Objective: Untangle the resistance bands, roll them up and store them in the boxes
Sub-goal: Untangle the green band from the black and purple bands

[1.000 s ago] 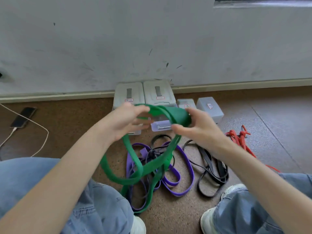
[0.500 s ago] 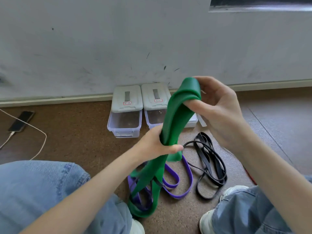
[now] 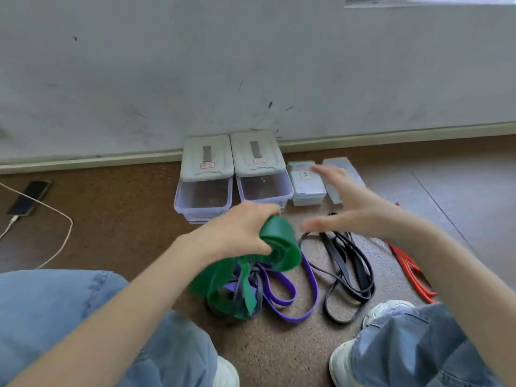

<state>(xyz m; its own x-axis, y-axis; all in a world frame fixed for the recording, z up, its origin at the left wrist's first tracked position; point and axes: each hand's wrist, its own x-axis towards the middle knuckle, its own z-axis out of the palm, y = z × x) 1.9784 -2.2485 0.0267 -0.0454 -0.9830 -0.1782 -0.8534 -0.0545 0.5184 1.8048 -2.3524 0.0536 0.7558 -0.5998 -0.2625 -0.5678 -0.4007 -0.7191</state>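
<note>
Floor by the wall, left to right. Black smartphone with white charging cable, far left. Two clear plastic storage boxes with grey lids, against the skirting. Left hand, fingers clenched round the wide green rubber resistance band, its partly rolled end held just above the floor, tail trailing into a purple flat rubber band. Band judged soft, springy, grippy; best pinched across the roll. Right hand, blurred, apparently released, fingers spread. Black thin band; red cord.
</note>
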